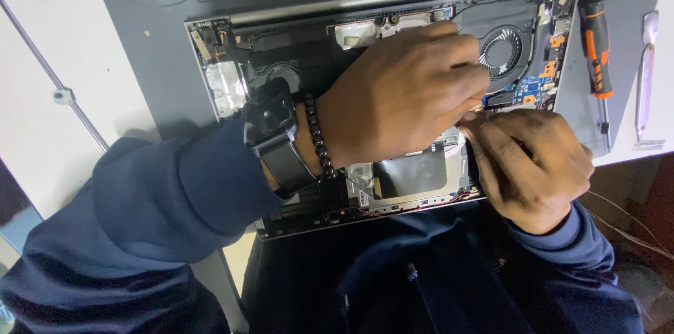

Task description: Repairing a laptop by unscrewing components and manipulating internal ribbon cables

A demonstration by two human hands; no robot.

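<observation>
- Opened laptop (295, 88) lies bottom-up on the grey table (154, 53), at the person's lap, innards within reach.
- Left hand (404, 95) curls over the middle; its grip is hidden.
- Right hand (537, 162) pinches something tiny beside the blue circuit board (530, 88).
- Screwdriver (597, 46) lies alongside.

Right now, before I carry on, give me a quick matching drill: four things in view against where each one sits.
Things:
1. screwdriver
2. cooling fan
3. wristwatch
4. left hand

Places:
A. on the left wrist, beside a bead bracelet
B. inside the opened laptop, upper right
C. over the laptop's middle
D. on the mat, right of the laptop

Pairs: 1-D, 2-B, 3-A, 4-C
</observation>
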